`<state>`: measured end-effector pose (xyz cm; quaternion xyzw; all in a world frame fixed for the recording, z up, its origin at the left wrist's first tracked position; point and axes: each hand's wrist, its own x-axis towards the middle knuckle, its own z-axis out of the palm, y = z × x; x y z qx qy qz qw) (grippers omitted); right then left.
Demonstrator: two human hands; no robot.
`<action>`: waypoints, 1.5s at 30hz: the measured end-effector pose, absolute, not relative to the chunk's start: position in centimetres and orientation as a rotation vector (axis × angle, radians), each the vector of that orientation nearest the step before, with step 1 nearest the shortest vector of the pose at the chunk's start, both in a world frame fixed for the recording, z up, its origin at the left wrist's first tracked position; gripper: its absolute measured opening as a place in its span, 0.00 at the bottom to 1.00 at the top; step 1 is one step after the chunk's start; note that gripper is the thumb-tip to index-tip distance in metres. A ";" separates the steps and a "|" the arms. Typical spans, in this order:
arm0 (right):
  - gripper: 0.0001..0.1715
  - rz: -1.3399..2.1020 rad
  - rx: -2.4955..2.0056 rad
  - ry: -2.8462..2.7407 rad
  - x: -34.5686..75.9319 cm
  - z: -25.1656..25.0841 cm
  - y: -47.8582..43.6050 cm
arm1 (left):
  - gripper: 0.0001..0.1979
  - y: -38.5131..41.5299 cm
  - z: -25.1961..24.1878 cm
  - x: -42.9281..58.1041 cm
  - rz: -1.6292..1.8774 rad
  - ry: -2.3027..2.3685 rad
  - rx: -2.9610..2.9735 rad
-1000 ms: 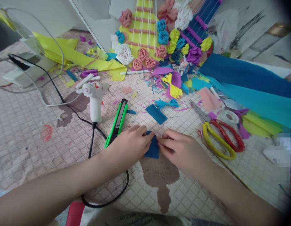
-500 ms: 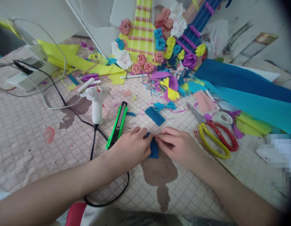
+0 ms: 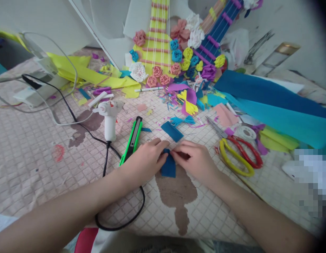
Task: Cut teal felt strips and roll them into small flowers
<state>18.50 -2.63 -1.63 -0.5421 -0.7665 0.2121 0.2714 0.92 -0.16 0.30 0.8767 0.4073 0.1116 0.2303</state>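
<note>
Between my hands is a small dark blue strip of crepe paper (image 3: 168, 168), its top edge pinched by the fingers of both. My left hand (image 3: 149, 156) holds its upper left side, thumb and fingers closed. My right hand (image 3: 193, 158) pinches its upper right corner between thumb and forefinger. Just beyond the fingertips lies a second dark blue paper piece (image 3: 172, 131), beside a light blue tied paper bow (image 3: 182, 120). A green utility knife (image 3: 133, 137) rests against the left of my left hand, its lower end hidden behind that wrist.
A white glue gun (image 3: 109, 121) stands at left, its black cord looping under my left forearm. Scissors (image 3: 236, 151) with yellow and red handles lie at right. Behind are paper scraps, a yellow paper guitar (image 3: 156, 45) with flowers, and blue paper sheets (image 3: 271, 95).
My fingers have shifted slightly along the top of the blue paper strip, and more of its lower part shows. The whole view has moved a little.
</note>
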 end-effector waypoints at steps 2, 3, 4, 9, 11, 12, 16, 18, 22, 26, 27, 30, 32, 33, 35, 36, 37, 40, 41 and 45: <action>0.07 0.563 -1.463 -2.048 18.5 -1.8 -2.4 | 0.09 -0.1 0.2 1.0 0.318 1.108 2.411; 0.06 0.561 -1.464 -2.045 18.5 -1.9 -2.4 | 0.09 0.0 0.1 1.0 0.321 1.108 2.408; 0.05 0.560 -1.465 -2.042 18.5 -1.9 -2.3 | 0.10 0.0 0.1 1.0 0.323 1.110 2.401; 0.05 0.567 -1.464 -2.040 18.5 -1.9 -2.3 | 0.14 0.3 -0.1 1.2 0.383 1.120 2.365; 0.05 0.583 -1.446 -2.038 18.6 -2.0 -2.3 | 0.15 0.3 -0.2 1.2 0.432 1.115 2.353; 0.06 0.600 -1.426 -2.041 18.7 -2.0 -2.4 | 0.14 0.3 -0.3 1.3 0.453 1.108 2.350; 0.08 0.649 -1.325 -2.082 19.1 -2.3 -2.5 | 0.15 0.3 -0.5 1.2 0.501 1.090 2.360; 0.09 0.654 -1.318 -2.105 19.2 -2.4 -2.5 | 0.15 0.3 -0.6 1.2 0.511 1.086 2.366; 0.08 0.673 -1.329 -2.060 19.2 -2.4 -2.4 | 0.15 0.3 -0.5 1.1 0.488 1.066 2.390; 0.09 0.662 -1.312 -2.051 19.2 -2.4 -2.3 | 0.16 0.2 -0.2 0.9 0.401 1.064 2.438; 0.10 0.647 -1.304 -2.067 19.2 -2.4 -2.3 | 0.16 0.1 -0.1 0.9 0.402 1.065 2.447; 0.12 0.605 -1.298 -2.114 19.2 -2.4 -2.4 | 0.16 0.1 -0.2 0.7 0.450 1.072 2.474; 0.12 0.591 -1.296 -2.130 19.3 -2.5 -2.4 | 0.16 0.0 -0.3 0.7 0.469 1.084 2.489; 0.12 0.585 -1.293 -2.135 19.3 -2.5 -2.4 | 0.16 0.0 -0.3 0.7 0.467 1.087 2.494; 0.11 0.570 -1.291 -2.139 19.3 -2.5 -2.4 | 0.15 0.0 -0.3 0.7 0.460 1.090 2.503; 0.11 0.561 -1.289 -2.137 19.3 -2.6 -2.4 | 0.14 0.0 -0.3 0.7 0.452 1.088 2.507; 0.11 0.552 -1.285 -2.134 19.3 -2.6 -2.4 | 0.14 0.0 -0.3 0.7 0.448 1.084 2.510; 0.11 0.541 -1.265 -2.121 19.3 -2.7 -2.4 | 0.13 0.0 -0.2 0.7 0.445 1.065 2.499; 0.11 0.542 -1.256 -2.118 19.4 -2.8 -2.4 | 0.13 0.1 -0.2 0.7 0.443 1.062 2.490; 0.10 0.542 -1.251 -2.111 19.3 -2.8 -2.4 | 0.14 0.1 -0.2 0.7 0.446 1.056 2.483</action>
